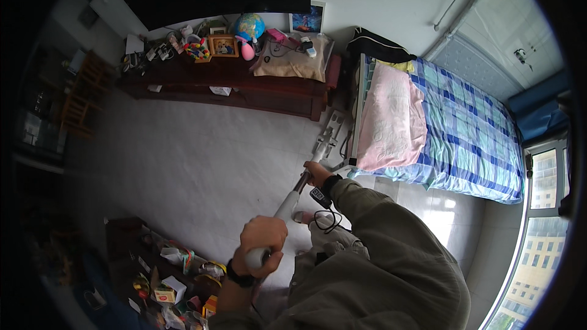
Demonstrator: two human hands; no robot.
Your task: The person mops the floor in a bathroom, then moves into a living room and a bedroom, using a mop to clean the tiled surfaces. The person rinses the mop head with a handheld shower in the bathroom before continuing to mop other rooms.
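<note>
A long-handled floor-cleaning tool [288, 205] slants from the lower middle up to the right. My left hand [262, 242] is closed around its pale grip end, and a dark band circles that wrist. Farther down the pole, my right hand [316, 174] grips a dark section. A small black device [320, 196] with a looped cable hangs by the right wrist. The tool's flat head [331, 130] lies on the grey tiled floor [206, 156] between the dark wooden cabinet and the bed. Its exact type cannot be told.
A low wooden cabinet [220, 74] holds a globe [250, 26], a framed photo and cables. The bed [467, 133], with checked bedding and a pink cover [392, 121], stands right; its frame corner [352, 161] is near my right hand. A cluttered dark table [124, 233] is lower left.
</note>
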